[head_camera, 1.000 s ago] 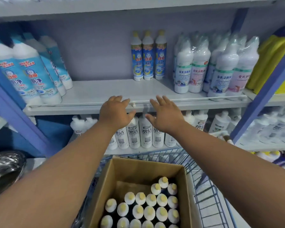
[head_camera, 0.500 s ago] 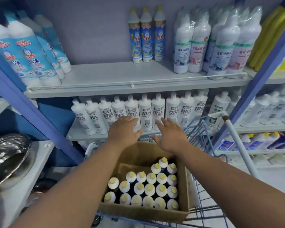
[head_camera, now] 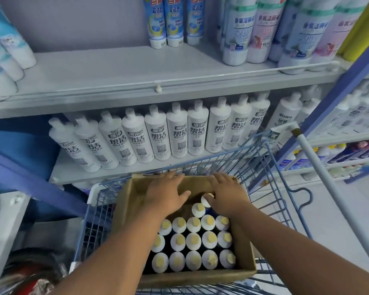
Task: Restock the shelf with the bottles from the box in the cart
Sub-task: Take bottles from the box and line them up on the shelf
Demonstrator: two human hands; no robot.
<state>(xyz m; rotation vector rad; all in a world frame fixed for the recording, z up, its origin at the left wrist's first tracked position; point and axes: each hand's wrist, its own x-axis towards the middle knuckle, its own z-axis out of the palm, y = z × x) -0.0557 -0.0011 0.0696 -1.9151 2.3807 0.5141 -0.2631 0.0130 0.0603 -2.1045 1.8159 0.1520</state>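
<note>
An open cardboard box sits in a blue wire cart. Inside it stand several upright bottles with white shoulders and yellow caps, seen from above. My left hand hovers over the box's far left part, fingers spread, holding nothing. My right hand is over the far right part, fingertips touching a bottle's cap without gripping it. Above, the upper shelf has a wide bare stretch, with three matching blue-labelled bottles at its back.
A row of white bottles fills the lower shelf just behind the cart. Wrapped white bottles stand on the upper shelf's right, blue-and-white ones on its left. The cart's white handle runs along the right. Blue shelf posts flank the bay.
Both hands have come down from the upper shelf's front edge into the box in the cart. My view has tilted down with them.
</note>
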